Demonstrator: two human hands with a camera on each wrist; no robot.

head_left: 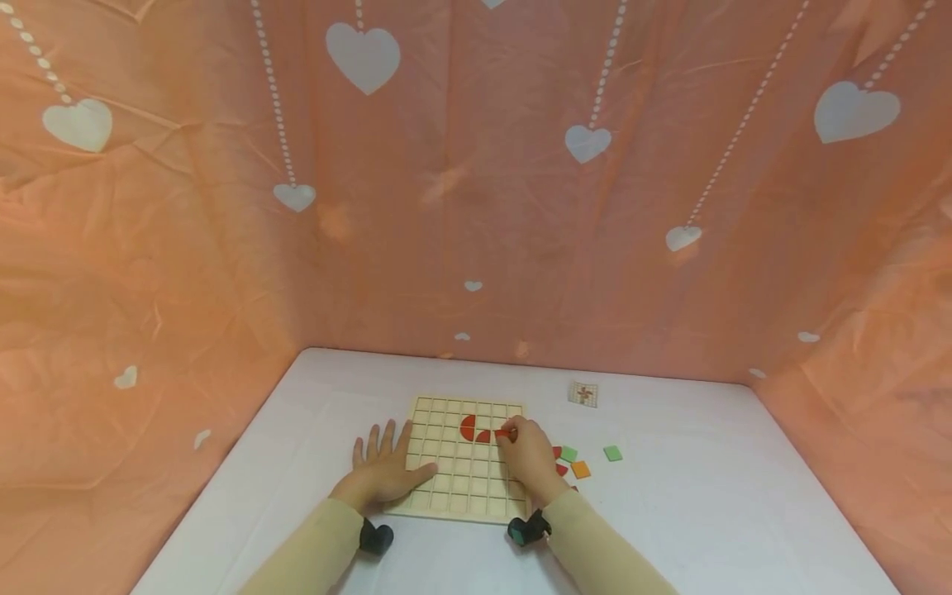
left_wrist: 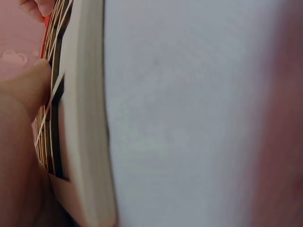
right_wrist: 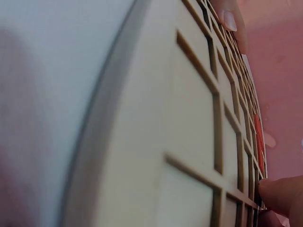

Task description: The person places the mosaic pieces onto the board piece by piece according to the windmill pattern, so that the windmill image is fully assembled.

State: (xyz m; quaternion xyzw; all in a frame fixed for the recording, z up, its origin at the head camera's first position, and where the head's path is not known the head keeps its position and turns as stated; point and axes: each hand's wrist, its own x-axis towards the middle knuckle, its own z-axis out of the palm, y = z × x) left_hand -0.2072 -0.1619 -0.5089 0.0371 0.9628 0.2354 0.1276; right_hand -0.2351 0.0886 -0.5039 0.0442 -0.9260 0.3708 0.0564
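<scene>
A light wooden grid board (head_left: 452,481) lies on the white table. Its raised strips divide it into square cells. My left hand (head_left: 383,473) rests with spread fingers on the board's left edge, the thumb lying over the cells. Toward the upper right of the grid, my right hand (head_left: 530,456) pinches a small red piece (head_left: 502,433) between thumb and fingertips, at a cell. Just left of it, red quarter-round pieces (head_left: 468,427) sit in the cells. In the right wrist view, the right thumb (right_wrist: 279,193) touches the far part of the grid, near red pieces (right_wrist: 258,137).
Right of the board lie loose green tiles (head_left: 613,453), an orange tile (head_left: 581,469) and several red pieces (head_left: 561,469), partly behind the right hand. A small pattern card (head_left: 583,394) lies farther back. An orange curtain (head_left: 476,207) with white hearts surrounds the table.
</scene>
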